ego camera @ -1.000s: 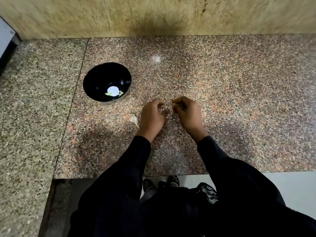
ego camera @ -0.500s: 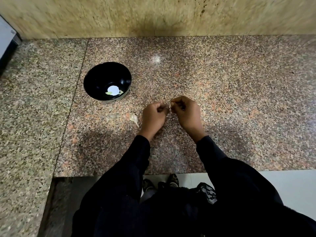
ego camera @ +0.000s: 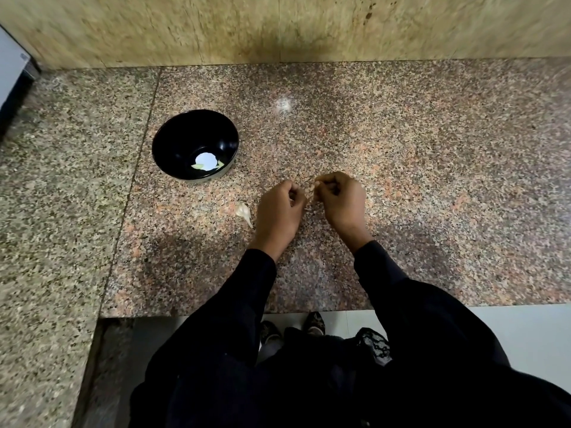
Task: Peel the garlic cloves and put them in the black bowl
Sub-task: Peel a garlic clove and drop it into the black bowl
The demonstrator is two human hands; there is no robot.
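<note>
Two hands, left hand and right hand, pinch one garlic clove mid-desk. Another clove lies beside them, near the black bowl.

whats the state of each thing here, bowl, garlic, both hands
black bowl: upright on the counter, a few pale pieces at its bottom
loose garlic clove: lying on the counter beside the left hand, skin still on
garlic clove being peeled: pinched between both hands, mostly hidden
left hand: fingers curled, holding the clove
right hand: fingers curled, pinching at the clove
</note>
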